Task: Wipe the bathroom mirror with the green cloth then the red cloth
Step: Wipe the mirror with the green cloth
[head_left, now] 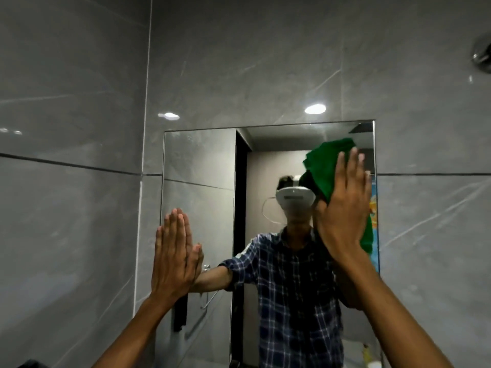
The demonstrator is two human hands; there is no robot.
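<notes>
A frameless rectangular mirror (pixel 202 166) is set into the grey tiled wall. My right hand (pixel 345 208) lies flat, fingers together and pointing up, pressing a green cloth (pixel 325 162) against the upper right part of the glass. The cloth shows above the fingers and below the palm at the mirror's right edge. My left hand (pixel 174 251) rests flat on the mirror's left edge, fingers straight and held together, holding nothing. The glass reflects a person in a checked shirt. No red cloth is in view.
Glossy grey wall tiles (pixel 74 102) surround the mirror, with a corner seam at the left. A round metal fitting (pixel 482 57) sticks out of the wall at the top right. A pale bottle top (pixel 372 357) shows at the bottom right.
</notes>
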